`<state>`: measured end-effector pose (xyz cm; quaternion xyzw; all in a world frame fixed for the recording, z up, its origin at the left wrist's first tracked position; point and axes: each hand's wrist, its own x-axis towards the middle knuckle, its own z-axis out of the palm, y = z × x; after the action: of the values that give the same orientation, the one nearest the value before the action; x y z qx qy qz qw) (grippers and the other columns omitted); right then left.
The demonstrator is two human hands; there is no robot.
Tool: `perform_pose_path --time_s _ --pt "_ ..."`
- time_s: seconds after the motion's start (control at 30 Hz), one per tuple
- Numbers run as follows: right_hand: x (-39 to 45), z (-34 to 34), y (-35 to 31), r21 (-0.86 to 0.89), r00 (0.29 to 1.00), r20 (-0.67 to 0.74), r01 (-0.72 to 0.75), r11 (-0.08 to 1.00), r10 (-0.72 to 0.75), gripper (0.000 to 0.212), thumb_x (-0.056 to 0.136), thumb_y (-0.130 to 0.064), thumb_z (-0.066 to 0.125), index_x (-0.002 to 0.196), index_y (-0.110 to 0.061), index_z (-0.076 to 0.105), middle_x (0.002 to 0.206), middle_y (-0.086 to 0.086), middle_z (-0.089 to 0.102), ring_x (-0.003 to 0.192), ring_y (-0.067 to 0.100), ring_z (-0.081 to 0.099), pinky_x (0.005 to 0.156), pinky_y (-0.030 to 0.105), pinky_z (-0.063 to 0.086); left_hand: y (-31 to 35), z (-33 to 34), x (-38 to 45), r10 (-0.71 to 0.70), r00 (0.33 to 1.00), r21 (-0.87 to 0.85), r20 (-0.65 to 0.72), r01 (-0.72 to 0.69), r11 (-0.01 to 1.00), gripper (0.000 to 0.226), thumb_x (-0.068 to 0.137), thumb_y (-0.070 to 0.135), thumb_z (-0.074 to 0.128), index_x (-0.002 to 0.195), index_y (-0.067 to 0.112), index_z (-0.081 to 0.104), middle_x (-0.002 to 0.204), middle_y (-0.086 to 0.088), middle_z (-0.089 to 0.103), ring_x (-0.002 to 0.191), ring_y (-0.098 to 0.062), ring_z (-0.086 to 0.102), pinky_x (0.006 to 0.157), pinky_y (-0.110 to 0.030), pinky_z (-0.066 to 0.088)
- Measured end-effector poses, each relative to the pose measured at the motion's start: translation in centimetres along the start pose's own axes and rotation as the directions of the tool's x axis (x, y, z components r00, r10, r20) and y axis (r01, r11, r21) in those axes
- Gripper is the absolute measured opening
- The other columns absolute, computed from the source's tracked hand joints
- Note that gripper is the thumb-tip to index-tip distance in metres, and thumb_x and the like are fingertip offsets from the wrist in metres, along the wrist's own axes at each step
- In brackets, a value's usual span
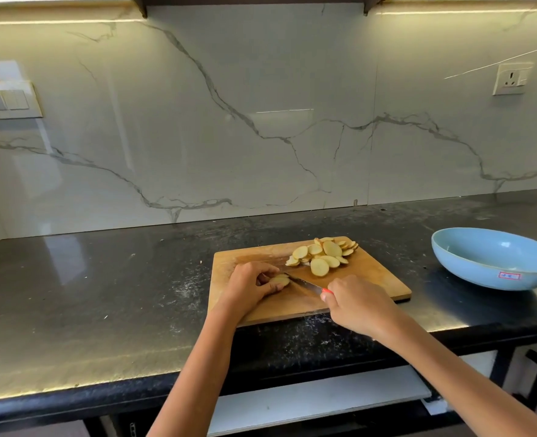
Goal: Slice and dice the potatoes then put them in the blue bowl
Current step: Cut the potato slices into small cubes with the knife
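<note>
Pale round potato slices [322, 255] pile at twelve o'clock on your wooden board [371, 279]; your left hand [251, 285] pinches the last potato end [280, 281], your right hand [355, 302] grips the red-handled knife [305, 284]. Dicing remains; the blue bowl [494, 258] at three o'clock holds nothing.

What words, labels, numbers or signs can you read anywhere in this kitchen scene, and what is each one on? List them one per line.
Sticker on the outer wall of the blue bowl: white with red marks, too blurred to read.
Wall socket: no legible marking.
Switch panel on the left wall: no legible marking.
Cutting board, knife, potato slices: no text visible.
</note>
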<state>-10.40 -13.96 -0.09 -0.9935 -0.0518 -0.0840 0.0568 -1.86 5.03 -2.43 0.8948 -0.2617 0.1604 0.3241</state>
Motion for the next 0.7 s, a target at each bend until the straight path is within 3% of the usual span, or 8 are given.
perform_pose_path --time_s 0.17,0.33,0.43,0.57,0.7 --pt "-0.5 -0.1 -0.9 0.014 0.999 0.027 -0.017 1.0 0.017 0.026 0.1 -0.027 0.037 0.085 -0.013 0.053 0.067 -0.004 0.041 0.064 0.013 0.046 0.046 0.02 0.026 0.2 0.2 0.1 0.0 1.0 0.029 0.002 0.0 1.0 0.026 0.082 0.027 0.07 0.106 0.018 0.07 0.097 0.004 0.068 0.078 -0.004 0.054 0.065 -0.008 0.04" --pt "0.0 -0.3 -1.7 -0.004 0.999 0.047 -0.019 1.0 0.019 0.04 0.1 -0.027 0.038 0.061 -0.017 0.038 0.062 -0.002 0.042 0.056 0.012 0.042 0.046 0.022 0.027 0.4 0.0 -0.1 -0.023 0.999 0.029 -0.038 0.024 0.999 0.029 0.076 0.028 0.075 0.102 0.013 0.071 0.087 0.003 0.068 0.076 -0.008 0.055 0.067 -0.016 0.044" --pt "0.2 -0.5 -1.6 -0.009 0.998 0.054 -0.029 1.0 0.029 0.04 0.1 -0.028 0.038 0.062 -0.016 0.039 0.063 -0.001 0.044 0.057 0.013 0.043 0.048 0.023 0.029 0.4 -0.3 -0.1 -0.04 0.998 0.004 -0.043 0.04 0.999 0.032 0.075 0.024 0.076 0.103 0.011 0.07 0.082 0.005 0.063 0.071 -0.005 0.052 0.063 -0.007 0.041" --pt "0.0 -0.8 -1.2 0.016 0.996 0.058 -0.063 0.998 0.062 0.038 0.101 -0.028 0.037 0.065 -0.016 0.042 0.065 -0.002 0.044 0.055 0.009 0.04 0.048 0.022 0.029 0.4 -0.3 -0.2 -0.037 0.999 0.001 -0.012 0.037 0.999 0.026 0.078 0.024 0.073 0.102 0.014 0.071 0.094 0.0 0.07 0.077 -0.005 0.054 0.064 -0.007 0.042" --pt "-0.1 -1.0 -1.1 0.028 0.997 0.033 -0.067 0.997 0.066 0.029 0.101 -0.027 0.035 0.08 -0.013 0.05 0.067 -0.003 0.045 0.056 0.009 0.041 0.047 0.022 0.029 0.5 -0.6 -0.2 -0.048 0.999 0.002 0.0 0.048 0.999 0.028 0.079 0.024 0.073 0.105 0.014 0.07 0.091 0.006 0.066 0.069 0.002 0.051 0.063 -0.003 0.04"
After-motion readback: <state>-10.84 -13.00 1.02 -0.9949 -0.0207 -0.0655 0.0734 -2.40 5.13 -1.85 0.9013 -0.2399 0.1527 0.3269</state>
